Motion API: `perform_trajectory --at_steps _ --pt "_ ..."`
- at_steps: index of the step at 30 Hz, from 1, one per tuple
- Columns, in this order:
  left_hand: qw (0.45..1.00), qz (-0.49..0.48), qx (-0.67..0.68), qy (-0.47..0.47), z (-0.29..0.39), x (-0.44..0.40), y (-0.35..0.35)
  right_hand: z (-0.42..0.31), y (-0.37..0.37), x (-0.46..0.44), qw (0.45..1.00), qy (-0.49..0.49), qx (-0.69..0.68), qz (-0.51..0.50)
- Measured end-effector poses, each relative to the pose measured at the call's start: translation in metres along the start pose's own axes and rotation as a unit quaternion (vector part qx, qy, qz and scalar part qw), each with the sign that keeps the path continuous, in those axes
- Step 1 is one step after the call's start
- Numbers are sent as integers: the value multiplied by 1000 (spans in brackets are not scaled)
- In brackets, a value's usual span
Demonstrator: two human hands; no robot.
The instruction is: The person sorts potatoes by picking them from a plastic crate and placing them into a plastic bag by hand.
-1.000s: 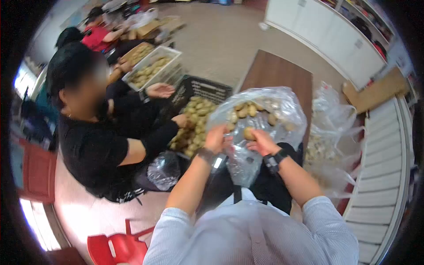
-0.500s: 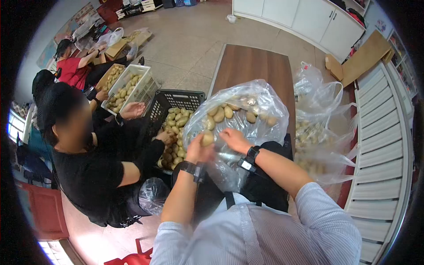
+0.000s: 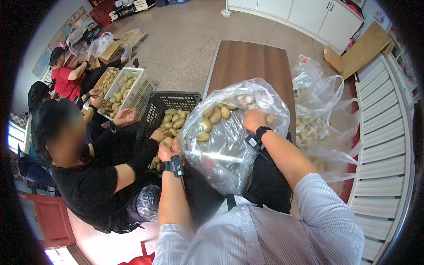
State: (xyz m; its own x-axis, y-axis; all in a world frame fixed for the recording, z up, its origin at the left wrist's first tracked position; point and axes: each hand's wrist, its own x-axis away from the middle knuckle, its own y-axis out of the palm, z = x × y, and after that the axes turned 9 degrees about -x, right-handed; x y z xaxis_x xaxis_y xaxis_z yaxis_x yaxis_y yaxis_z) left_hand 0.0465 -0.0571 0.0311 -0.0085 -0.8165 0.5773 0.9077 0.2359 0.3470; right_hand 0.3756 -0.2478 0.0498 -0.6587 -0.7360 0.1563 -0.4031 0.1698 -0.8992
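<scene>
There's 1 blk crate (image 3: 176, 102), 1 brn tbl (image 3: 249, 66), 3 co-wkrs (image 3: 84, 194), wearer's 2 hands (image 3: 254, 120)

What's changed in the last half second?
The left hand moved leftward from the clear bag to a potato at the black crate; the one it held seems released into the bag. The right hand moved forward and rightward. The bag and brown table stayed put.

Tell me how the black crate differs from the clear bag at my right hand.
The black crate is dark with slotted walls; the clear bag is see-through and shiny.
The crate has stiff sides; the bag is limp and wrinkled.
The crate shows a dense heap of potatoes; the bag shows fewer, with much bare plastic.
Both hold potatoes.
</scene>
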Motion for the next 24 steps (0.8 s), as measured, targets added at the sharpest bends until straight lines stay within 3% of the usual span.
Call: perform_trajectory --at_steps 2,4,9,11,12,13,16,19,24 --pt "991 -11 -111 74 -2 -6 -3 1 -1 -2 1000 9 -2 16" --pt "994 18 -94 47 -2 -7 -2 1 -2 -4 996 54 -18 69" --pt "995 79 -59 -8 -2 -10 -2 -15 -48 7 995 44 -18 90" --pt "972 59 -223 49 -11 -26 -10 -8 -54 -2 993 47 -22 105" --pt "987 107 -122 -4 -4 -14 5 13 -47 -22 992 37 -24 117" --pt "986 108 -124 -5 0 -2 14 26 -43 -34 991 28 -26 129" --pt "969 -33 -229 92 -6 3 18 34 -76 -44 989 11 0 147" --pt "961 5 -241 135 -2 43 46 41 -102 -54 983 2 -18 183" --pt "961 -56 -250 105 -7 35 48 58 -96 -58 968 9 -59 243"
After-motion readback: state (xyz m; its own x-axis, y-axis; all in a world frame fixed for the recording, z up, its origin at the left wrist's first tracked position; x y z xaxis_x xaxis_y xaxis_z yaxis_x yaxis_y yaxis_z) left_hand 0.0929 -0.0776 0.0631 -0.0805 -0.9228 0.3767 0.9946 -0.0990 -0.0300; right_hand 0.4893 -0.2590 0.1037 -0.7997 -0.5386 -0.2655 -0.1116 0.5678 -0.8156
